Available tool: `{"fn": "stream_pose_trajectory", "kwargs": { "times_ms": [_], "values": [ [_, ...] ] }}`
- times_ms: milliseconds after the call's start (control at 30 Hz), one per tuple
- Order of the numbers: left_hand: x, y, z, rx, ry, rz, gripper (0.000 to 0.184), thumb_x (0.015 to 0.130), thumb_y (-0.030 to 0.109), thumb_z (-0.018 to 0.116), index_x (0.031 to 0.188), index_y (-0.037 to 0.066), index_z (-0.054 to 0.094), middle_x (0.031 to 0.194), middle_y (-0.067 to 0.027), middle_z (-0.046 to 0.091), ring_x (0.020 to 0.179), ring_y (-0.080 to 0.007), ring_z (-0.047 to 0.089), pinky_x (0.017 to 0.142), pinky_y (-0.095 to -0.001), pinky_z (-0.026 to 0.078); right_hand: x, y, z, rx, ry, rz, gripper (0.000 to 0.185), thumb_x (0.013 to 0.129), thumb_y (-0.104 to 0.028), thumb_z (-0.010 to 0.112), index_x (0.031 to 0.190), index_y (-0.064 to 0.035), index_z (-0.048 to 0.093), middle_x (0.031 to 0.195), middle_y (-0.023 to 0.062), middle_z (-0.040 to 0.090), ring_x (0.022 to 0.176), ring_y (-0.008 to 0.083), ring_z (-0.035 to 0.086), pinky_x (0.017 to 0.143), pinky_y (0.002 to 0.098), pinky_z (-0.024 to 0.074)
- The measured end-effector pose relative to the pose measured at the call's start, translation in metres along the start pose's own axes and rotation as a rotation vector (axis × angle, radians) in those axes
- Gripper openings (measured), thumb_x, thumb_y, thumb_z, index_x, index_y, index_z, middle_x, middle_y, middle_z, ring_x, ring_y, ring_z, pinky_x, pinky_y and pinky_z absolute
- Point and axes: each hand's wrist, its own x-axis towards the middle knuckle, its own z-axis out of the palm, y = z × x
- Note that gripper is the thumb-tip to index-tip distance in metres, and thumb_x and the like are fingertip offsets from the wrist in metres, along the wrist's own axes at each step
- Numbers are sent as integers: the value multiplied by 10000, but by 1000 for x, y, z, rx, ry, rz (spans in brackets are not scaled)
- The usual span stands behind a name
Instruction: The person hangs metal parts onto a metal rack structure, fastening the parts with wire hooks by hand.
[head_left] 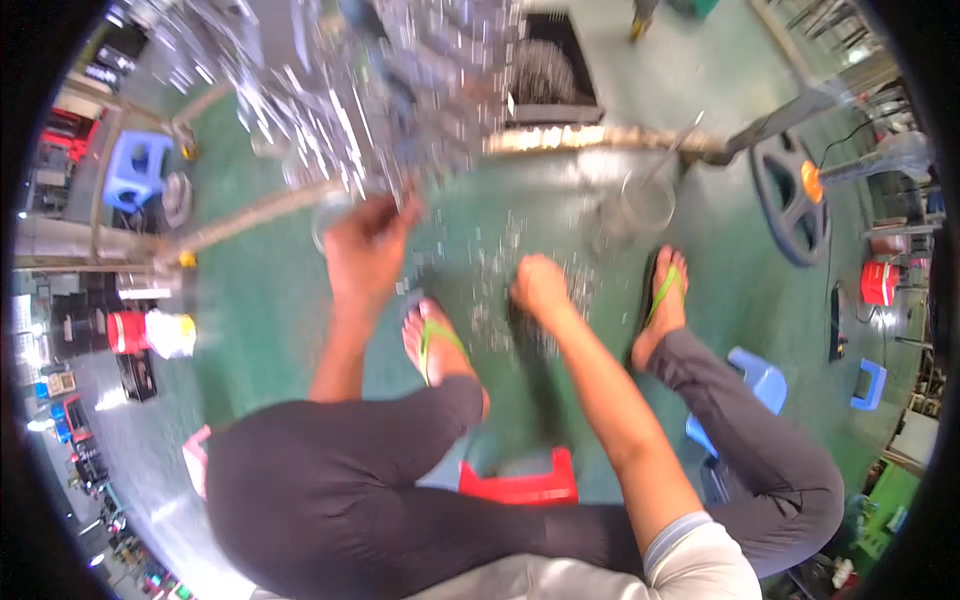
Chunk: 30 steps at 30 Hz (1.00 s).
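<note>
A large heap of shiny, thin silvery pieces [350, 90] fills the upper left of the head view, smeared by motion. At its lower edge is my left hand [368, 245], its fingers bent together near the pieces; whether they grip one is too blurred to see. My right hand [540, 286] is closed in a fist above the green floor [240, 350], and anything inside it is hidden. Many small shiny bits [490, 290] lie scattered on the floor between my feet, beside and below my right hand.
A black tray [590, 112] with small metallic pieces stands beyond a metal frame bar [600, 138]. A clear round container [648, 202] sits right of my hands. A fan's round base [795, 205], a red stool [520, 486] and blue stools [138, 170] stand around.
</note>
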Motion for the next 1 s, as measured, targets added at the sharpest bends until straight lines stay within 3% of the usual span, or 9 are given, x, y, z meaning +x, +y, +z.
{"fn": "stream_pose_trajectory", "kwargs": {
  "times_ms": [133,200,267,367,433,533,667,800,1000],
  "values": [
    [9,-21,2,143,27,87,288,900,238,798,952,-42,756,776,-166,731,689,-171,677,668,-345,535,-1,9,20,72,138,-88,233,716,-189,722,857,-9,676,918,245,688,901,433,684,786,528,569],
    [9,-10,1,89,41,107,279,897,229,800,969,-37,758,787,-161,743,700,-202,710,675,-349,548,-12,-4,-10,241,189,64,280,751,-246,746,849,5,667,888,245,700,884,453,681,791,519,571],
    [12,-6,-1,44,40,158,279,909,230,790,976,-39,758,782,-144,750,696,-175,703,668,-338,545,-14,-6,-36,450,249,165,268,791,-240,745,860,17,714,839,222,729,828,407,714,760,474,576],
    [5,-8,2,8,18,181,278,933,227,773,962,-49,754,772,-119,755,693,-122,690,653,-317,540,-16,-10,-81,825,576,194,267,811,-214,745,924,27,760,778,168,743,739,276,728,709,399,566],
    [6,-11,6,63,-2,178,269,937,212,768,976,-54,754,820,-136,775,734,-157,739,681,-318,563,-9,-11,-145,894,702,144,328,838,-194,767,1070,37,756,939,197,772,860,233,753,782,364,585],
    [4,-16,15,38,-66,177,263,940,198,767,1005,-57,755,846,-142,779,743,-162,746,695,-312,568,-16,-50,-309,1063,969,-151,229,939,-109,719,1094,57,742,964,133,769,876,166,712,826,318,562],
    [8,-24,27,-37,-58,176,313,909,239,787,1067,-30,768,872,-165,781,766,-225,764,734,-353,585,-66,-132,-518,820,1134,-385,219,992,-202,690,1082,-8,734,1015,112,746,937,202,691,847,338,528],
    [7,-11,23,-5,-62,169,312,909,234,785,1068,-34,765,869,-164,780,769,-226,764,740,-352,586,-73,-201,-646,620,1214,-1004,266,1061,-250,574,1192,-24,626,1114,129,741,988,274,693,891,388,531],
    [6,-7,16,10,-81,165,304,909,230,783,1059,-34,766,859,-157,780,761,-231,762,738,-348,584,-54,-245,-729,378,1155,-1002,245,1076,-212,510,1201,-17,588,1171,123,746,1004,312,695,910,436,514]
  ]
}}
